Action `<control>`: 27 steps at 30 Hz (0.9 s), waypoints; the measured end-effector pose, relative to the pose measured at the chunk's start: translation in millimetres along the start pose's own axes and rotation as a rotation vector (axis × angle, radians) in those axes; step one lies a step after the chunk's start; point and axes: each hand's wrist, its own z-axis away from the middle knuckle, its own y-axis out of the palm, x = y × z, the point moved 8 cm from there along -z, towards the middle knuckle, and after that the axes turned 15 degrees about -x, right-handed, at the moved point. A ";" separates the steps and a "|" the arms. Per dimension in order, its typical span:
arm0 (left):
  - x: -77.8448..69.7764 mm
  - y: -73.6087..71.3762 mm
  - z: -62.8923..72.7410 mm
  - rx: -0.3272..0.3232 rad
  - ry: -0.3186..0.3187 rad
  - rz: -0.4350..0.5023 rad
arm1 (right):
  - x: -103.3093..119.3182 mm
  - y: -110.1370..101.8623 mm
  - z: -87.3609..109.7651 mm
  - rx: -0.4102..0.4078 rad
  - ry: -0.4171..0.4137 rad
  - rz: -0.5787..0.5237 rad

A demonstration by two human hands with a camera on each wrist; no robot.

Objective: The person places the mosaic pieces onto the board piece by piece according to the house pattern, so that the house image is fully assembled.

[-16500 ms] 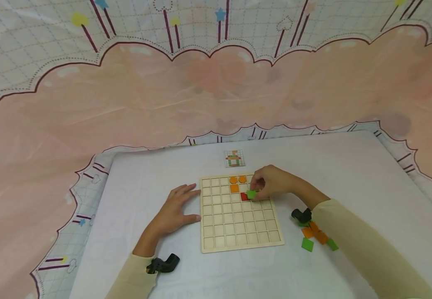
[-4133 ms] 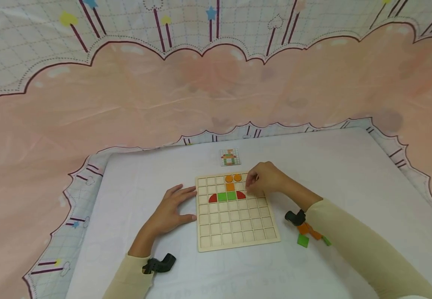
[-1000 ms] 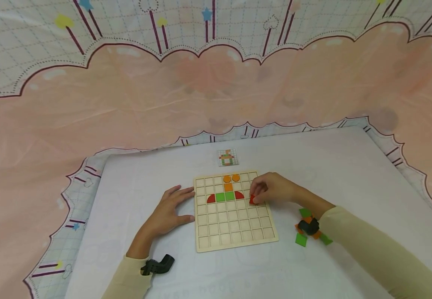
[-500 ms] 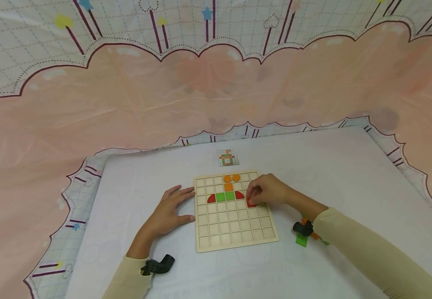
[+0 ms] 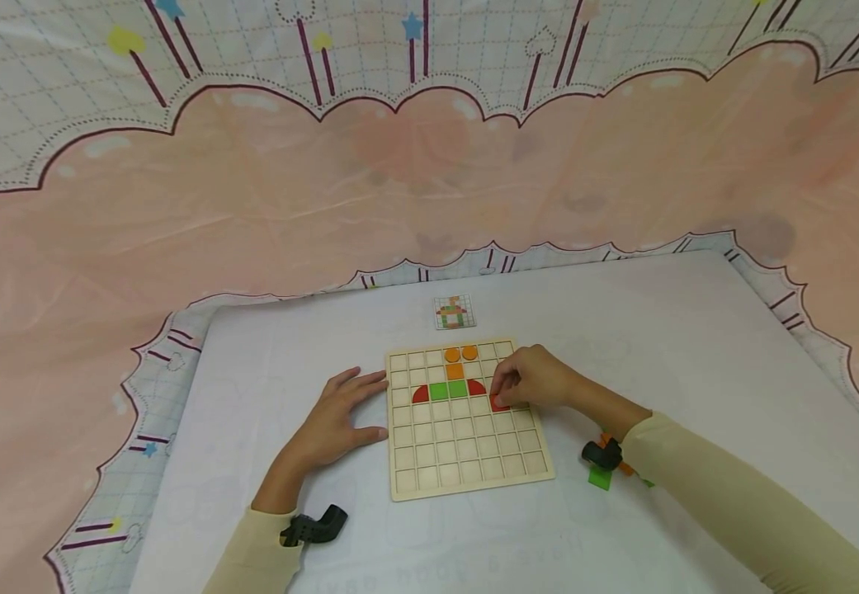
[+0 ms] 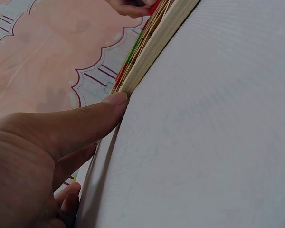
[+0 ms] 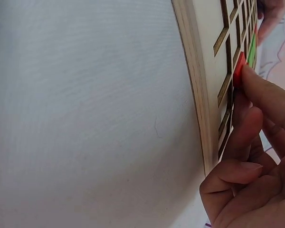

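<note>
A wooden grid board [image 5: 444, 458] lies on the white table. My right hand [image 5: 536, 375] pinches a red tile [image 5: 499, 403] at a cell on the board's right side; the right wrist view shows the thumb on the red tile [image 7: 238, 69]. My left hand [image 5: 336, 421] rests with spread fingers, thumb and fingertips at the board's left edge. In the left wrist view that thumb [image 6: 85, 123] touches the board's side. On the board are two orange discs [image 5: 461, 354], an orange square [image 5: 455, 371], two green squares [image 5: 447, 389] and red rounded pieces [image 5: 420, 394] at both ends of the green row.
Behind the board lies a small picture card [image 5: 455, 313] with a coloured grid pattern. Loose green tiles [image 5: 600, 478] and orange tiles [image 5: 625, 469] lie right of the board, partly hidden by the right wrist's black camera [image 5: 602, 454]. A patterned cloth [image 5: 399, 206] hangs behind the table.
Since the oldest frame, green squares and red rounded pieces have come to form a row. In the last second my right hand shifted slightly left, bringing the red tile flat to its cell.
</note>
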 end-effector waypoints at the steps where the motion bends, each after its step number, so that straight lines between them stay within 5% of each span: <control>1: 0.1 0.1 0.0 0.000 0.000 0.000 | 0.0 0.1 0.0 0.002 0.002 0.000; 17: -0.6 0.5 -0.8 -0.001 0.001 -0.006 | -7.6 -5.9 7.2 0.009 0.016 0.071; 27: 0.1 1.3 -0.6 -0.002 0.003 -0.010 | -25.6 -36.6 31.7 0.016 0.024 0.087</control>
